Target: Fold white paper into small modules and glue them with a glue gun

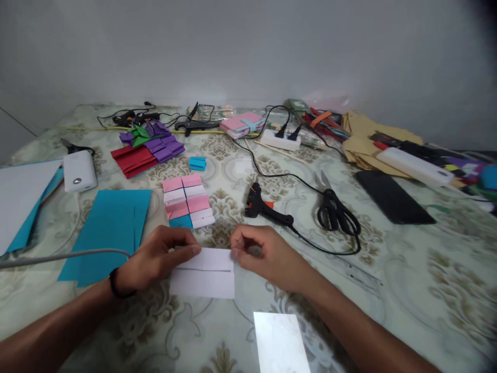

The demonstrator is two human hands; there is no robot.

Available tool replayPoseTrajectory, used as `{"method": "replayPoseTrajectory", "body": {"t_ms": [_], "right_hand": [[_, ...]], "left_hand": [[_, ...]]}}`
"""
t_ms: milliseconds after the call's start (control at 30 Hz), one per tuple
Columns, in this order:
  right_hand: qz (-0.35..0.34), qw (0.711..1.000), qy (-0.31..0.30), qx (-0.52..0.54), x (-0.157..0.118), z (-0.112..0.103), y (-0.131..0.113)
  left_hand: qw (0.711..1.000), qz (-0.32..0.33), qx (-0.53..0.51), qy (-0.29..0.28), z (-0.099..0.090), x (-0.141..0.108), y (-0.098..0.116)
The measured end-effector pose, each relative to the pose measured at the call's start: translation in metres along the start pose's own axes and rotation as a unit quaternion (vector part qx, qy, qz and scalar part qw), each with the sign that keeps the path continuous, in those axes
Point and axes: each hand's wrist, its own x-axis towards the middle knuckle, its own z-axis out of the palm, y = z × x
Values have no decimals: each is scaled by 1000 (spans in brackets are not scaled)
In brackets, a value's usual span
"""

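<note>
A small white sheet of paper [203, 285] with a crease across its middle lies in front of me. My left hand [163, 255] pinches its far edge near the middle, thumb on top. At its far right corner, the thumb and fingers of my right hand [262, 254] are closed on the paper. Just beyond stand folded pink and white paper pieces [186, 199] in rows, with a blue one at the near left. Blue paper sheets [104, 228] lie left of my left hand. A black glue gun [267, 207] rests beyond my right hand.
Black-handled scissors [336, 212], a phone [394, 197] and a clear ruler [359, 274] lie to the right. A white power strip [280, 140] with cables sits at the back. Left are a white power bank [79, 171] and red folded paper [134, 159]. Another white sheet [280, 342] lies nearest me.
</note>
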Motion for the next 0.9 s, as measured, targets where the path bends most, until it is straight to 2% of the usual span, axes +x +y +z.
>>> {"method": "replayPoseTrajectory", "body": {"t_ms": [100,267,367,467,533,633,733,900], "right_hand": [[4,1000,-8,5,0,0,-1],[5,997,-73,3,-3,13,1],[22,998,-42,28,-3,17,3],[53,994,9,100,-1,18,7],[74,987,25,143,0,18,10],[89,982,13,167,-2,21,10],[71,989,-11,130,-5,25,6],[47,994,-18,99,-9,28,2]], "left_hand": [[1000,7,-12,-20,4,2,-1],[999,26,8,-27,7,3,-3],[995,-1,-93,21,8,3,-6],[964,-47,-248,89,12,4,-9],[949,-63,-293,100,16,4,-10],[952,-90,-281,78,22,3,-10],[963,-113,-237,54,24,0,-9],[974,-113,-196,2,23,-4,-8]]}}
